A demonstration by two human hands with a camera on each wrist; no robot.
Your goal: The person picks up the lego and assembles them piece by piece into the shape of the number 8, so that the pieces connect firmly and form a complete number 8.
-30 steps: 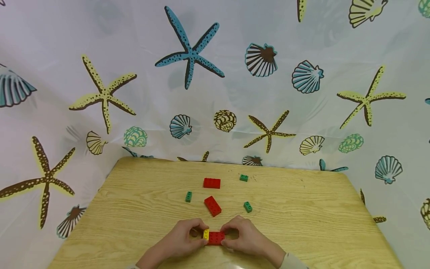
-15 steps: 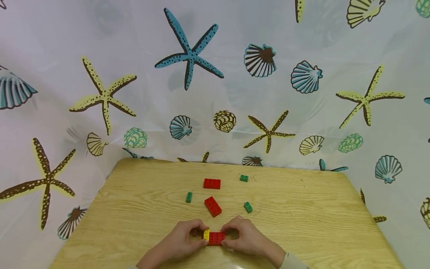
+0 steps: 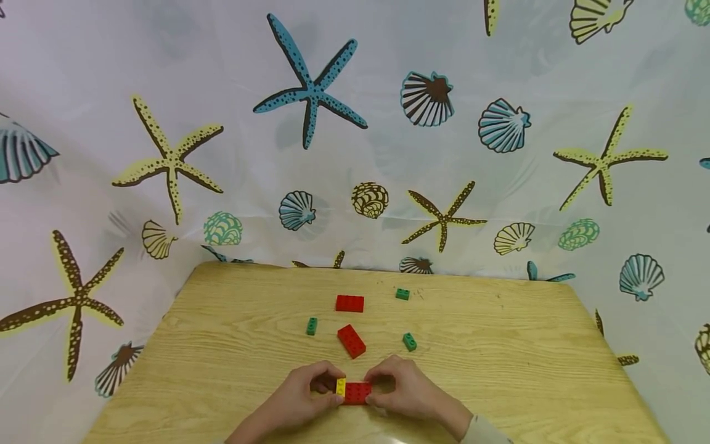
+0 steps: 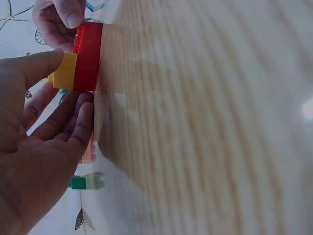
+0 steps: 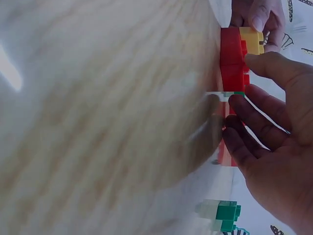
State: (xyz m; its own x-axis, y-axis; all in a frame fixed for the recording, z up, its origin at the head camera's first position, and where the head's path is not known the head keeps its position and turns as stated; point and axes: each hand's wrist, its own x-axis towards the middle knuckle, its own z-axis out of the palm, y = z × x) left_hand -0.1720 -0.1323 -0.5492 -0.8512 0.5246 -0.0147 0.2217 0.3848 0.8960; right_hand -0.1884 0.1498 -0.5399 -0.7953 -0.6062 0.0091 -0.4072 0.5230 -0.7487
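Note:
Near the table's front edge, a small yellow toy building brick point(image 3: 341, 387) sits crosswise on top of the left end of a red building brick point(image 3: 357, 393). My left hand point(image 3: 302, 398) pinches the yellow brick between thumb and index finger. In the left wrist view, its other fingers point(image 4: 73, 117) are loosely bent beside the red brick, low over the table. My right hand point(image 3: 407, 391) pinches the right end of the red brick, thumb on the near side and index finger on the far side. The right wrist view shows the red brick's side point(image 5: 231, 61) low at the tabletop.
Beyond the hands lie a slanted red brick point(image 3: 351, 341) and another red brick point(image 3: 350, 303). Small green bricks lie around them, at left point(image 3: 312, 326), right point(image 3: 409, 341) and back right point(image 3: 402, 294). A curtain point(image 3: 355, 154) printed with shells and starfish surrounds the wooden table point(image 3: 499, 345).
The left hand's fingers behind the yellow brick have shifted slightly. Both hands and the bricks otherwise keep their places.

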